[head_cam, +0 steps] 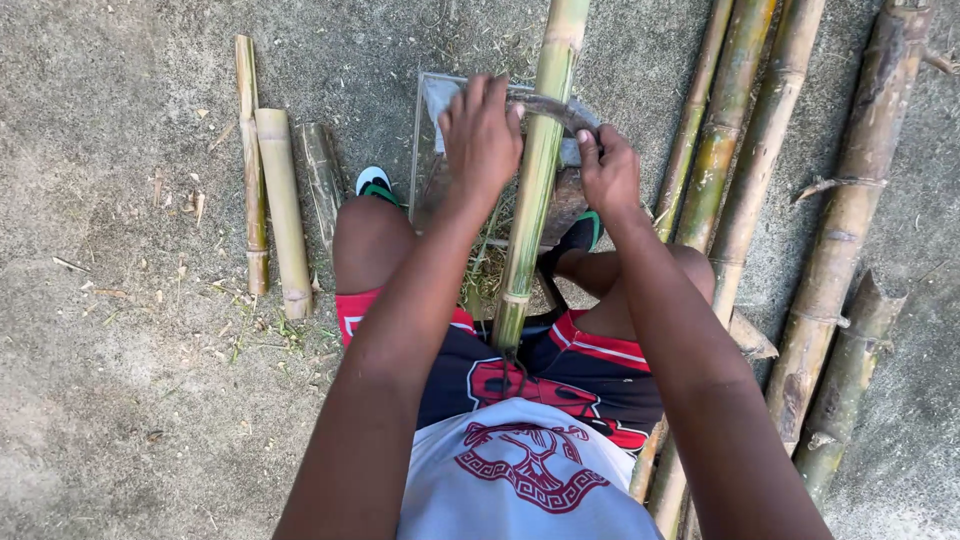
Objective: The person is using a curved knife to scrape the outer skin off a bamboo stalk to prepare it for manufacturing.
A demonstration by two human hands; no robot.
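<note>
A long green-yellow bamboo pole (535,190) — smooth, jointed, round — runs up between the person's knees and out past the top edge. A curved dark blade (556,107) arcs across it, above a grey block (440,97) on the rough concrete ground (110,400). The left hand (482,135) curls closed over the blade's left end, touching the pole. The right hand (608,170) grips the blade's right end, fingers folded. Three short cut bamboo pieces (282,205) lie to the left; longer weathered poles (770,170) lie close on the right — some mottled, knotty.
</note>
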